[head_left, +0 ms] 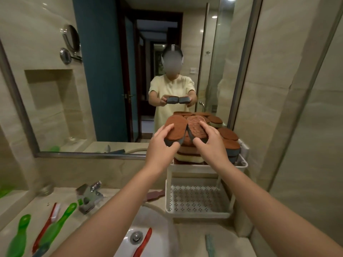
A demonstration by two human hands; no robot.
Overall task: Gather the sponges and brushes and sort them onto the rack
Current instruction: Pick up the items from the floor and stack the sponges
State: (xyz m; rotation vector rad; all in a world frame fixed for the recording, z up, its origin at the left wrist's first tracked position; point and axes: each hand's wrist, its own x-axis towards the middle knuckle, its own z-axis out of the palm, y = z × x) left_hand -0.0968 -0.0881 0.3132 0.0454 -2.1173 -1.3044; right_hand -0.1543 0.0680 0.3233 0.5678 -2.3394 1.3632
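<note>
Head view, near to far: on the table's near left lie two green brushes (pixel 20 236) and (pixel 59 221) with a red-handled brush (pixel 47 222) between them. A red brush (pixel 143 242) rests across the white sink (pixel 128 243), and a pale teal brush (pixel 209 244) lies at the near right. Farther left stands the chrome tap (pixel 90 194), with a dark red brush (pixel 155 195) just right of it.

At the right stands the white rack (pixel 196 213), its perforated lower shelf bare. Its upper shelf carries a heap of brown-topped sponges (pixel 230 143).

Above that heap, the left hand (pixel 163 143) pinches a brown-topped sponge with a grey base (pixel 176 129), thumb under its near end and fingers on top. The right hand (pixel 211 141) pinches a second such sponge (pixel 196 130) the same way. Both sponges touch at their inner edges.

Beyond is the wall mirror (pixel 104 71), reflecting the person.
</note>
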